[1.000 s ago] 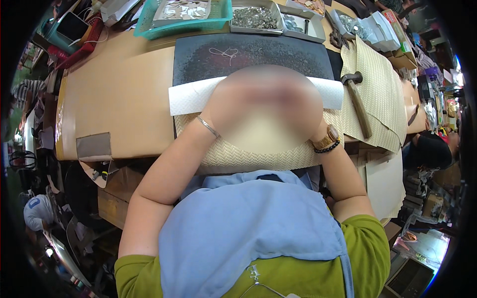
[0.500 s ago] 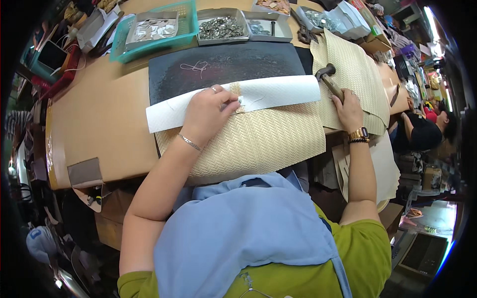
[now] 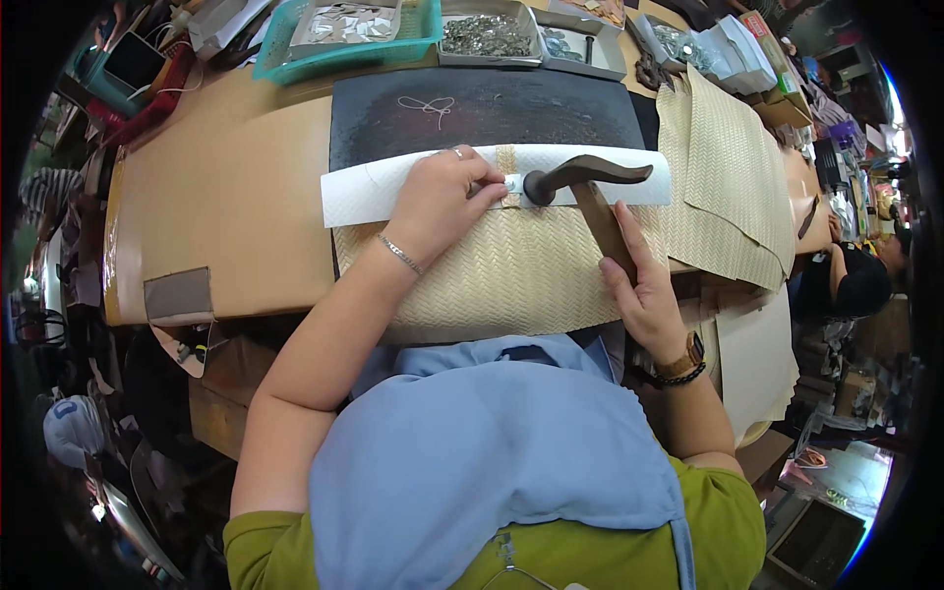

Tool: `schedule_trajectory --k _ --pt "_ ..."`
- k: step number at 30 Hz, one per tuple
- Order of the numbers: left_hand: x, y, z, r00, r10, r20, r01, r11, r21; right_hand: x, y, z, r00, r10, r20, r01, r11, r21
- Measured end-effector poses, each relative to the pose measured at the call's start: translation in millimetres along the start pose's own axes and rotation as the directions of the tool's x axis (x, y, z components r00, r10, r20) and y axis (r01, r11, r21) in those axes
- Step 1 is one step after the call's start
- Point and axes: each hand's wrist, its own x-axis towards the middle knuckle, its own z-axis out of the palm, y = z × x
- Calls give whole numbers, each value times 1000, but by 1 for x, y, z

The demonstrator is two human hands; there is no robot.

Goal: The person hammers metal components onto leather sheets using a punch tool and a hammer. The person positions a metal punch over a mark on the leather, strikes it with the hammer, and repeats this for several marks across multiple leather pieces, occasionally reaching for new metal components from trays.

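Observation:
A cream woven-pattern sheet [image 3: 492, 270] lies in front of me, its far edge folded over to show a white backing [image 3: 369, 194]. Across the fold runs a short tan strip [image 3: 506, 160]. At that strip, the thumb and fingers of my left hand [image 3: 447, 192] pinch a small whitish piece [image 3: 512, 184] against the backing. A cobbler-style hammer [image 3: 602, 221] with a dark curved head and wooden handle is in my right hand [image 3: 644, 290]. Its round face is just right of the pinched piece; I cannot tell whether it touches the backing.
Beneath the sheet is a dark board [image 3: 531, 103] with a loose loop of thread [image 3: 428, 104]. Beyond it stand a teal basket [image 3: 418, 49] and a box of small metal parts [image 3: 487, 37]. More woven sheets [image 3: 733, 177] are stacked at right, where another person [image 3: 855, 280] sits farther off.
My right hand has brought the hammer leftward from above the right-hand stack to the tan strip. My left hand keeps its pinch there. The whole view has shifted slightly.

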Motion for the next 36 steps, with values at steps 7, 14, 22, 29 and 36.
schedule_trajectory --k 7,14,22,29,36 --pt "0 -2 0 1000 -6 7 6 1000 22 10 -6 10 995 58 76 -62 997 47" --pt "1 -3 1 1000 13 10 -13 1000 -15 16 1 11 992 -114 -61 110 992 -53" --pt "0 -7 3 1000 26 13 -25 999 -21 21 -4 6 991 -136 -11 133 985 -113" --pt "-1 1 -5 1000 -18 16 18 999 -28 42 -36 -25 983 -106 153 162 894 -418" --pt "-2 1 -5 997 -77 24 78 996 -39 55 -68 -25 950 21 311 189 753 -630"
